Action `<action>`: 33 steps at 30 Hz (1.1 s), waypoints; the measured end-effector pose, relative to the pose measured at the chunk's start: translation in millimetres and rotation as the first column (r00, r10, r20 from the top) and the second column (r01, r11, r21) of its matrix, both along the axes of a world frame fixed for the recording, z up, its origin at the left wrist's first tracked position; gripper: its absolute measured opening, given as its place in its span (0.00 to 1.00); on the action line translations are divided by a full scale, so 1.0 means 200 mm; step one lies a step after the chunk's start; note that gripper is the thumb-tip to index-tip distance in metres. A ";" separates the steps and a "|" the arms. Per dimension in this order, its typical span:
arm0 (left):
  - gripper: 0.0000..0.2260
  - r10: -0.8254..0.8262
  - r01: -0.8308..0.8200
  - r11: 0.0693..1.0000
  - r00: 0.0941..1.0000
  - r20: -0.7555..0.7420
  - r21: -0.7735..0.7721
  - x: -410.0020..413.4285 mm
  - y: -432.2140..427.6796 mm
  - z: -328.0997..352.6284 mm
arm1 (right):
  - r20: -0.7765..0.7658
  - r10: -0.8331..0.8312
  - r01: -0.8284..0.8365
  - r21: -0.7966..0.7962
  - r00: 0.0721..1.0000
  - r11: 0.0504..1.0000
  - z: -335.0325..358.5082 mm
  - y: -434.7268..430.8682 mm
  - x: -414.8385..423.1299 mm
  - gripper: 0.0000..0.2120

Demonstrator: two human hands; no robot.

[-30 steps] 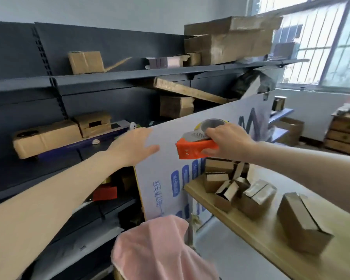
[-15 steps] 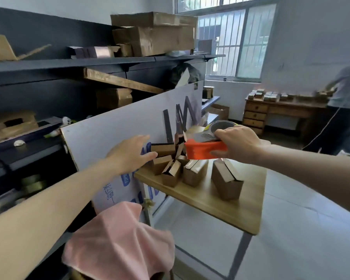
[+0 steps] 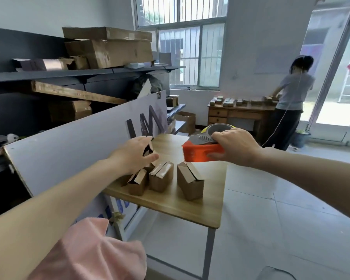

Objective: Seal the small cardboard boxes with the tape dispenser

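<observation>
Orange tape dispenser [image 3: 202, 151]; brown cardboard boxes [image 3: 189, 183]; pink cloth [image 3: 93, 257].

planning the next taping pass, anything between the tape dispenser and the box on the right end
Nothing visible. The tape dispenser, held by the right hand, hangs above that box with only air between. The left hand is among the other boxes.
</observation>
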State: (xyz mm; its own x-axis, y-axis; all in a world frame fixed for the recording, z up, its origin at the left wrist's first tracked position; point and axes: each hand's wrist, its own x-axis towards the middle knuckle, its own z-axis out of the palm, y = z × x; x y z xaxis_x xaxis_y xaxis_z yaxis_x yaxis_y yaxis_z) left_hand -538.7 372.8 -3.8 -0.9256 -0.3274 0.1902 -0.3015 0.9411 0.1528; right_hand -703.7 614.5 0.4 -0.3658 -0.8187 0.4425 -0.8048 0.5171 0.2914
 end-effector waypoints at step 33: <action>0.32 -0.104 0.108 0.990 0.993 0.049 -0.094 -1.32 1.34 0.04 | 0.089 -0.106 0.109 -0.039 0.990 0.993 -0.15 1.50 -1.21 0.17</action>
